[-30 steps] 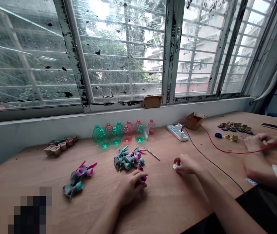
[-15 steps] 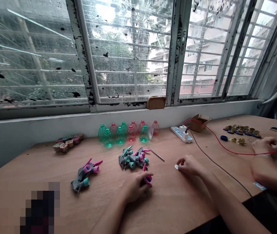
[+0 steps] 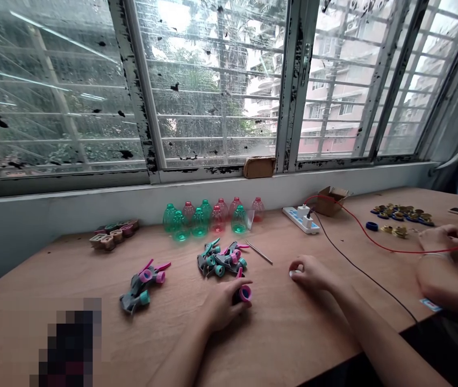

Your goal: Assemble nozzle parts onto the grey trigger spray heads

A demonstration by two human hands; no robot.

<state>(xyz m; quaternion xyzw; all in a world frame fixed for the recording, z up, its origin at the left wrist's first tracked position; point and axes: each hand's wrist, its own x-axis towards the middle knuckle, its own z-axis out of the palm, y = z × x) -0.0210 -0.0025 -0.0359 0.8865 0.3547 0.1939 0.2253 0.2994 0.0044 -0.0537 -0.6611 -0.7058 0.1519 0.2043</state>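
Observation:
My left hand (image 3: 226,303) is closed round a spray head (image 3: 245,293) with a pink collar and pink trigger, held just above the table. In a pinch, my right hand (image 3: 308,272) has a small white disc (image 3: 293,274) at the tabletop, mostly covered by the fingers. Beyond my left hand lies a pile of grey spray heads (image 3: 221,260) with teal and pink collars and triggers. To the left is a smaller group of spray heads (image 3: 140,290). A thin metal rod (image 3: 259,252) rests between the pile and my right hand.
Green bottles (image 3: 180,228) and red bottles (image 3: 217,221) stand along the wall. A white power strip (image 3: 300,220) has a red cable and a black cable running right. Another person's hand (image 3: 438,239) is at far right, near brass-coloured parts (image 3: 400,213). Stacked pieces (image 3: 110,236) lie at back left.
My right hand's fingers have shifted slightly over the white disc, covering more of it. My left hand still holds the spray head, its collar now turned a little more toward me.

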